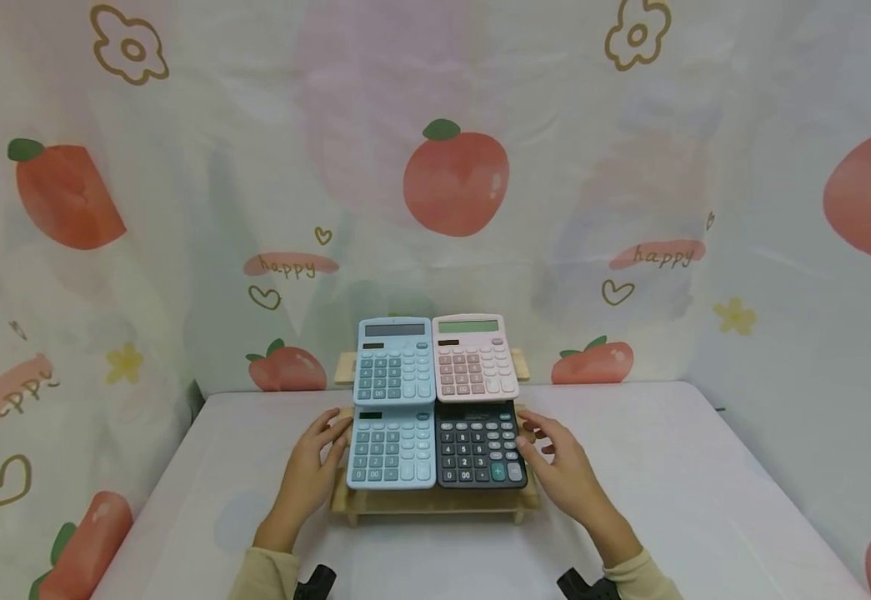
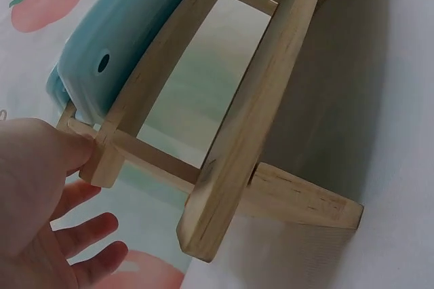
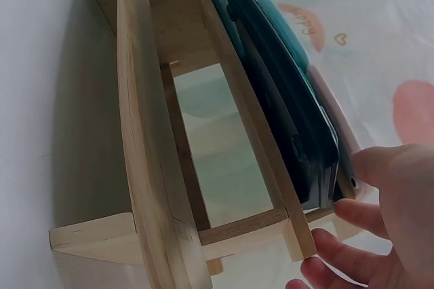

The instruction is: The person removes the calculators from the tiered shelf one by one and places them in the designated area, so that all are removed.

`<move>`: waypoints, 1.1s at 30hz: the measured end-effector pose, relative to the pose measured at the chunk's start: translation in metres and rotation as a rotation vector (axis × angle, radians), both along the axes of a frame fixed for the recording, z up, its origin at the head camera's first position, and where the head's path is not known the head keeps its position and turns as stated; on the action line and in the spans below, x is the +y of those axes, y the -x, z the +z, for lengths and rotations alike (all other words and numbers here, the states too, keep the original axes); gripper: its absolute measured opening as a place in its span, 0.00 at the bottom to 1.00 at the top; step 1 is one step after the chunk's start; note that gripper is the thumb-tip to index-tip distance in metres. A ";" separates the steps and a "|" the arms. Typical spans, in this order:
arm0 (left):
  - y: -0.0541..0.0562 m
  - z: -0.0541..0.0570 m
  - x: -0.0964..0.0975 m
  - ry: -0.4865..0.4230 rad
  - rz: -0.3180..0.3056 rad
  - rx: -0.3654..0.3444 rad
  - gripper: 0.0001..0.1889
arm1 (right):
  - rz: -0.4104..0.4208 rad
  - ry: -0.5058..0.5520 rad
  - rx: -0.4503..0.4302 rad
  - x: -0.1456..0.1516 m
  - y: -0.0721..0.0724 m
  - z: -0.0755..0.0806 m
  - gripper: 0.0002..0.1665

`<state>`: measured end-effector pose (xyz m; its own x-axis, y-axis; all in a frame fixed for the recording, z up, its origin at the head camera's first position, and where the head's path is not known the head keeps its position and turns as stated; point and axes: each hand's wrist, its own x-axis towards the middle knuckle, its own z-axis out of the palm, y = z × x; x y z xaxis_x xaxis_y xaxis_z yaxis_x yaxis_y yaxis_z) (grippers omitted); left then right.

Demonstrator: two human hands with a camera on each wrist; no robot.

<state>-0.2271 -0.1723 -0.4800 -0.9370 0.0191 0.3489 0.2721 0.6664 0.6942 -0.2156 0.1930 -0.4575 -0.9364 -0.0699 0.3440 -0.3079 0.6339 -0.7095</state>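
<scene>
A slatted wooden rack (image 1: pixel 435 502) stands on the table with calculators leaning on it in two rows. Above are a light blue calculator (image 1: pixel 394 367) and a pink one (image 1: pixel 476 367); below are a second light blue calculator (image 1: pixel 392 450) and a black one (image 1: pixel 480 450). My left hand (image 1: pixel 313 462) touches the rack's left side, its thumb against a slat end (image 2: pixel 102 167) and the other fingers loose. On the opposite side, my right hand (image 1: pixel 566 471) has its thumb by the black calculator's edge and its fingers spread along the rack's side (image 3: pixel 302 238).
White cloth covers the table (image 1: pixel 630 467). Behind it hangs a printed curtain (image 1: pixel 555 167) with peaches, hearts and flowers, close to the rack's back. More of the curtain borders the table at left and right.
</scene>
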 end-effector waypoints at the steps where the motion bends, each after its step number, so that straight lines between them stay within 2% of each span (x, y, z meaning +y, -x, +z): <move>1: 0.000 0.000 0.000 0.013 0.003 0.010 0.18 | -0.001 -0.002 0.003 0.000 0.000 0.000 0.25; 5: -0.002 0.000 0.001 0.052 0.017 0.037 0.18 | -0.005 0.020 -0.022 0.001 -0.001 0.004 0.25; 8: -0.002 0.000 0.001 0.061 0.021 0.042 0.18 | 0.010 0.045 -0.086 0.003 -0.002 0.008 0.26; 13: -0.002 -0.001 0.001 0.057 0.021 0.008 0.19 | 0.111 0.088 -0.191 0.008 -0.001 0.008 0.30; 18: -0.001 -0.001 0.001 0.052 0.021 -0.015 0.19 | 0.244 0.172 -0.244 0.012 0.000 0.004 0.32; 33: -0.004 -0.001 0.002 0.052 0.018 -0.003 0.19 | 0.364 0.375 -0.354 0.016 0.003 -0.002 0.37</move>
